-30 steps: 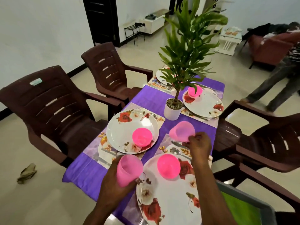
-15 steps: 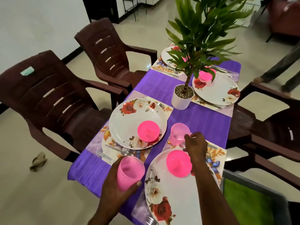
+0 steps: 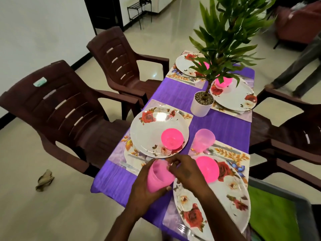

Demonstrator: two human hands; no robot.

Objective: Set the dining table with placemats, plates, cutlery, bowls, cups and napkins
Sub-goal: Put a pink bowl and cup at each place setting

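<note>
My left hand (image 3: 144,193) grips a pink cup (image 3: 159,176) above the near left part of the purple-clothed table (image 3: 173,94). My right hand (image 3: 189,174) has its fingers curled at that cup's rim and pinches it. A second pink cup (image 3: 204,140) stands upright on the corner of the near placemat (image 3: 231,153). A pink bowl (image 3: 207,168) sits on the near floral plate (image 3: 217,206), and another pink bowl (image 3: 172,137) on the left floral plate (image 3: 156,126). A spoon (image 3: 211,152) and a fork (image 3: 185,229) lie beside the near plate.
A potted plant (image 3: 201,105) stands mid-table, its leaves hiding parts of the two far settings (image 3: 232,98). Brown plastic chairs (image 3: 57,105) flank both sides. A cloth (image 3: 44,180) lies on the floor at left. A person's legs (image 3: 298,77) are at the far right.
My right hand let go of the second cup, which now stands on the table, and moved left to the cup in my left hand. The view tilted further down.
</note>
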